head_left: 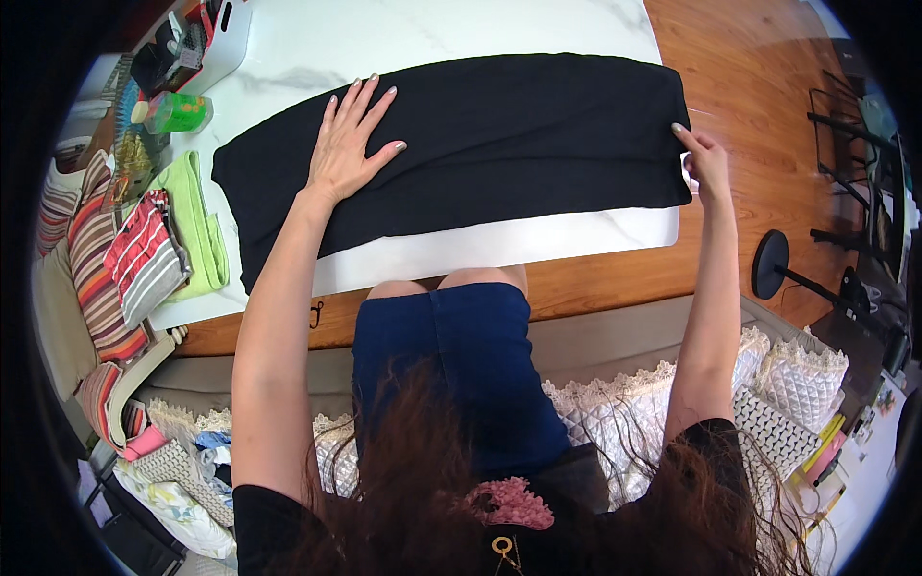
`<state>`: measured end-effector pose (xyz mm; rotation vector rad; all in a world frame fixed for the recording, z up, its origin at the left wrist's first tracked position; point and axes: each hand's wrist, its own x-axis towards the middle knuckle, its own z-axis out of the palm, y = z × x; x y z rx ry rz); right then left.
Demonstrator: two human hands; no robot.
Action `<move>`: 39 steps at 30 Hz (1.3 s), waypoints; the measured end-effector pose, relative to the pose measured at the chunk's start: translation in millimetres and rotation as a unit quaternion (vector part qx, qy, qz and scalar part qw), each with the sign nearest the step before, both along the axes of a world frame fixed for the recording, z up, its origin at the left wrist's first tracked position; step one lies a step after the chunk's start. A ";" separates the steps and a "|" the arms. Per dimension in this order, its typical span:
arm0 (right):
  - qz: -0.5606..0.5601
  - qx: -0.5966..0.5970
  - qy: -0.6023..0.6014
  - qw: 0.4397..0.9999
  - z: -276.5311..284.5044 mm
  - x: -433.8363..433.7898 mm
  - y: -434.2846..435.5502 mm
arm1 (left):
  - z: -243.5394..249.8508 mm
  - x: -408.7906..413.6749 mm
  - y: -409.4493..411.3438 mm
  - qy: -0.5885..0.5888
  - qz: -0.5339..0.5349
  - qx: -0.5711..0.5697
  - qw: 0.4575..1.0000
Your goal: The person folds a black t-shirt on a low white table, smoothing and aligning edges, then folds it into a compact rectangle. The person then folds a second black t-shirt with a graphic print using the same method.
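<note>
A black cloth garment (497,137) lies spread lengthwise across a white marble-patterned table (497,252). Shallow creases run along its middle and right part. My left hand (347,142) rests flat on the left half of the cloth, palm down, with the fingers apart and the fingertips close to its far edge. At the right end, my right hand (704,160) holds the short edge of the cloth between thumb and fingers, just past the table's side. Some of the right fingers are hidden from this angle.
To the left are a folded light-green towel (193,230), a folded red and grey striped garment (150,252), a green-labelled bottle (176,113) and a white storage bin (227,43). Behind me stands a sofa (598,324) with lace-edged covers. A round black stand base (769,264) is on the wooden floor.
</note>
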<state>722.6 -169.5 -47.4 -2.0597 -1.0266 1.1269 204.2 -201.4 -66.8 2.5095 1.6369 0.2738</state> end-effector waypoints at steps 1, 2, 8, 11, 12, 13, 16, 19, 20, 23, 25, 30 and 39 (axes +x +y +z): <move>0.009 -0.031 -0.071 0.997 -3.7 -0.5 2.7 | -1.5 -0.2 -0.4 0.002 0.000 0.002 1.000; 0.032 -0.044 -0.038 0.998 -10.4 -2.0 3.1 | -3.1 -0.3 -0.8 -0.001 0.000 0.016 1.000; 0.076 0.108 -0.350 0.927 -8.7 2.6 1.1 | 7.6 -0.4 1.8 0.045 0.001 -0.030 0.999; 0.125 0.236 -0.473 0.840 9.7 -21.0 3.1 | 22.6 21.3 10.3 0.006 0.054 -0.035 0.998; 0.124 0.328 -0.494 0.796 13.4 -33.1 6.3 | 25.2 36.0 14.1 -0.048 0.024 0.005 0.999; 0.182 0.376 -0.458 0.785 12.0 -47.2 9.9 | 25.9 52.2 16.5 -0.073 -0.039 0.048 0.995; 0.301 0.355 -0.520 0.716 -11.3 -75.7 21.3 | 9.7 102.7 10.6 -0.041 -0.129 0.045 0.990; 0.208 0.204 -0.524 0.800 -35.9 -52.6 23.7 | -3.9 117.1 -2.3 0.072 -0.121 -0.036 0.989; 0.141 0.175 -0.497 0.838 -41.8 -38.2 22.7 | -6.1 118.4 -4.0 0.065 -0.121 0.008 0.991; 0.084 0.127 -0.319 0.936 -45.0 1.6 10.7 | -1.7 117.8 -6.4 0.078 -0.120 0.011 0.990; 0.017 -0.062 -0.139 0.988 -39.9 12.7 6.1 | 7.5 119.2 -10.8 0.088 -0.108 -0.001 0.990; 0.056 0.043 -0.336 0.939 -22.5 -4.2 0.2 | 28.4 85.1 -69.9 -0.070 0.004 0.010 0.997; 0.142 0.074 -0.619 0.769 5.3 -36.1 -4.9 | 11.2 -107.2 -151.0 0.027 0.228 -0.066 0.971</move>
